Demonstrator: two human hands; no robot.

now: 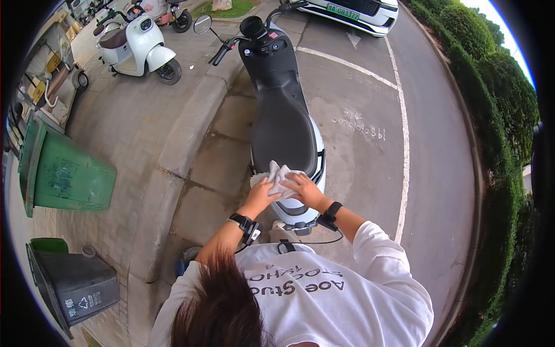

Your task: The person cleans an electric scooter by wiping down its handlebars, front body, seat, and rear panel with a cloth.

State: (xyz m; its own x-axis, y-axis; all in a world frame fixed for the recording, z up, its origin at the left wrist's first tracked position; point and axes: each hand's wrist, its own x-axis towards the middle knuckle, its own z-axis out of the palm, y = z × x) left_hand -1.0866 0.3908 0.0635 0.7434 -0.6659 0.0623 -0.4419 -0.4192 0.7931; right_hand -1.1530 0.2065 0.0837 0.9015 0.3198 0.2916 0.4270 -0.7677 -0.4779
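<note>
A crumpled white cloth (281,176) is bunched between my hands at the rear end of the scooter's black seat (283,133). My left hand (260,195) grips its left side, fingers bent into the fabric. On the other side, my right hand (306,189) has its fingers closed on the cloth. The scooter (277,75) stands upright in front of me, its handlebar and mirror at the far end. Its pale tail (296,215) shows just below my hands. Whether the cloth touches the seat, I cannot tell.
To my left stand a green bin (75,173) and a dark grey bin (84,283). A raised kerb (193,115) runs along the scooter's left. Farther off are a white scooter (141,43) and a parked white car (352,11). A hedge (503,92) borders the road at right.
</note>
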